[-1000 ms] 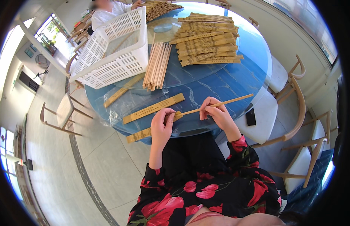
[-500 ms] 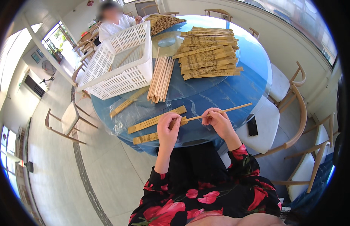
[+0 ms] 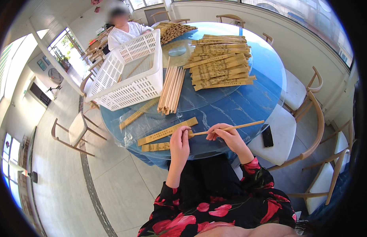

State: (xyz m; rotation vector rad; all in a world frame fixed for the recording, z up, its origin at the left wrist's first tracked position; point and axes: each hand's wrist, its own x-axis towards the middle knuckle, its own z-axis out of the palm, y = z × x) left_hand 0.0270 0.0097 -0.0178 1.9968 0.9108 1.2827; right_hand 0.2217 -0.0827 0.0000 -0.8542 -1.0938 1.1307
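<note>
My left hand (image 3: 179, 144) is closed on the near end of a printed brown paper chopstick sleeve (image 3: 155, 147), which sticks out to its left. Between thumb and fingers, my right hand (image 3: 229, 139) pinches wooden chopsticks (image 3: 246, 125); whether one or a pair I cannot tell. Their left end runs to my left fingers, where the sleeve's mouth is mostly hidden. Just beyond my left hand, another paper sleeve (image 3: 167, 131) lies flat on the glass tabletop. A bundle of bare chopsticks (image 3: 171, 90) rests farther off, beside a white plastic basket (image 3: 132, 86).
A large heap of sleeved chopsticks (image 3: 221, 63) lies on the round glass table (image 3: 266, 85). Another pile (image 3: 173, 31) is at the far side, near a seated person in white (image 3: 124, 33). Clear plastic film (image 3: 132, 122) lies left. A phone (image 3: 267, 136) rests on a chair at right.
The view has shifted slightly, so the table sits lower in the picture. Both hands keep their grip, and the chopsticks still reach my left fingers. The far person's hand has lowered behind the basket.
</note>
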